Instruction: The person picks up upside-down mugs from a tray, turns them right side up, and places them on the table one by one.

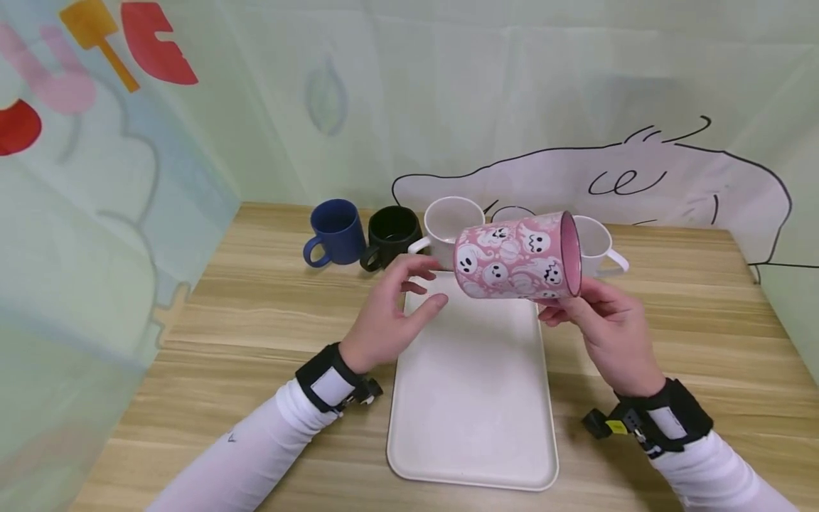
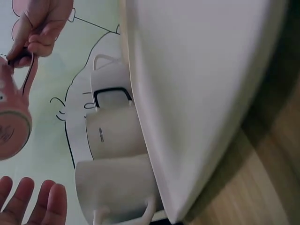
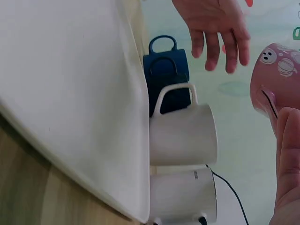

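A pink mug with white ghosts (image 1: pixel 512 259) is held up over the far end of a cream tray (image 1: pixel 470 398), lying nearly sideways with its mouth toward the right. My right hand (image 1: pixel 614 331) grips it by its handle; the left wrist view shows the fingers on the handle (image 2: pixel 31 77) and the mug's base turned that way. Just left of the mug, my left hand (image 1: pixel 390 313) hangs above the tray's edge with its fingers spread. In the right wrist view the left hand (image 3: pixel 215 28) holds nothing and is apart from the pink mug (image 3: pixel 276 77).
Behind the tray, mugs stand in a row along the wall: a blue mug (image 1: pixel 337 231), a black mug (image 1: pixel 393 235), a white mug (image 1: pixel 453 217) and another white mug (image 1: pixel 591 242). One more, with a dark-edged handle (image 2: pixel 112 93), is mostly hidden behind the pink mug.
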The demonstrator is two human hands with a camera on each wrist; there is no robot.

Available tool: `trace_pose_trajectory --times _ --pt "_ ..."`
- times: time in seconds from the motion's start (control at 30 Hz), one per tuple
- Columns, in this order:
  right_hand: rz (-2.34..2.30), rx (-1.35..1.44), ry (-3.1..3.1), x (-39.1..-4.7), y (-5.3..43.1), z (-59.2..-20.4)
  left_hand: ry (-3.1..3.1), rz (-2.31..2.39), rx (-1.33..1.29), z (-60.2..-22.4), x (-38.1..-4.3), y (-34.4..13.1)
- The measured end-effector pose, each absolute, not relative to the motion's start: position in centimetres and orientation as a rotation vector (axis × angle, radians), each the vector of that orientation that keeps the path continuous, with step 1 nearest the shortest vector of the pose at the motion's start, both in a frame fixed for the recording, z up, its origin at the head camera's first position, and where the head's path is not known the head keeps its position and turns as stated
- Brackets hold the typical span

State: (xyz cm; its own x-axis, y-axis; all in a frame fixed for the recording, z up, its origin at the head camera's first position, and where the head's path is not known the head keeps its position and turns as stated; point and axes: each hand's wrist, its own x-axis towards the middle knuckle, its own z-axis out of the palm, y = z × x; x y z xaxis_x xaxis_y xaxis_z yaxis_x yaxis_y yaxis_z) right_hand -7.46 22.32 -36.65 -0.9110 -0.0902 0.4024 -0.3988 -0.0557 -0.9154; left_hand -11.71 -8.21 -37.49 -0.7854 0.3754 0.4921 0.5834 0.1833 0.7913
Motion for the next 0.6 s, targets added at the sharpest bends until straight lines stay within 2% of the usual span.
trace_pose_trajectory --times 0.6 --pt "2.001 0.44 -1.816 -7.3 28.1 -34.5 -2.241 -1.31 -0.879 -36.4 -11.9 -12.7"
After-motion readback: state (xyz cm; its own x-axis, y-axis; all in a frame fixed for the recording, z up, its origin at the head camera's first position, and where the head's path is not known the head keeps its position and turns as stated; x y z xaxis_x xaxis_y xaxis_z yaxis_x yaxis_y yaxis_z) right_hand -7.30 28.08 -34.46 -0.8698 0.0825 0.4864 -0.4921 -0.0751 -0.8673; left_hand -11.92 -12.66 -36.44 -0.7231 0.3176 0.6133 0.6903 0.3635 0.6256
